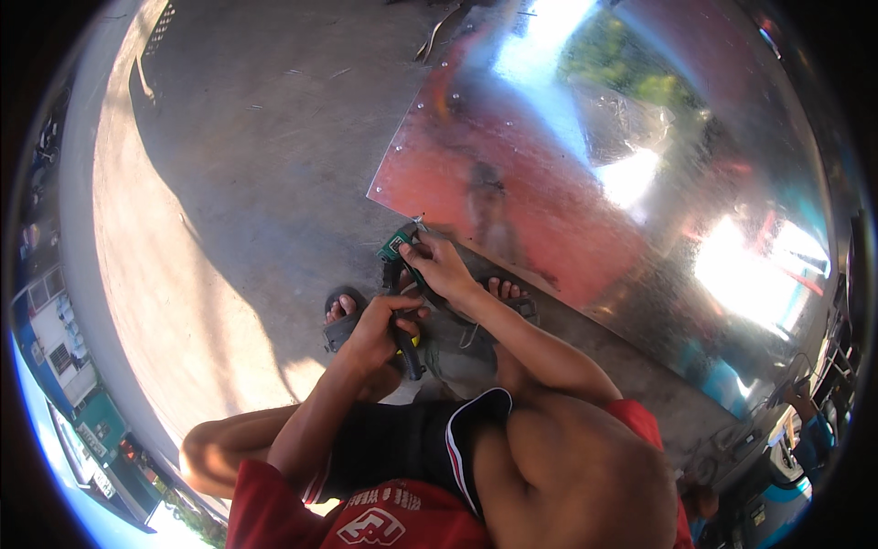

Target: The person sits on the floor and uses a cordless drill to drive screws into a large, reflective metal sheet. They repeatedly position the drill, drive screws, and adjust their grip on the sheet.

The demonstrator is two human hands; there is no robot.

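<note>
Between my feet I hold a green-and-black hand tool (397,244), its green head toward the sheet's corner. My right hand (441,271) is closed around the head, the thumb pressed along its side. Lower down, my left hand (377,328) is closed on the tool's black handle (406,355), whose end sticks out below the fingers. A small thin metal tip (418,220) shows just beyond my right fingers, close to the edge of a shiny metal sheet (549,247). Whether the tip touches the sheet I cannot tell. Something yellow peeks out beside the handle.
The sheet takes up the right side, with small round studs (398,148) along its left edge and bright reflections on it. My sandalled feet (342,309) stand on the concrete floor (265,137). Assorted equipment (777,508) stands at the lower right; a cord-like strip (435,38) lies at the top.
</note>
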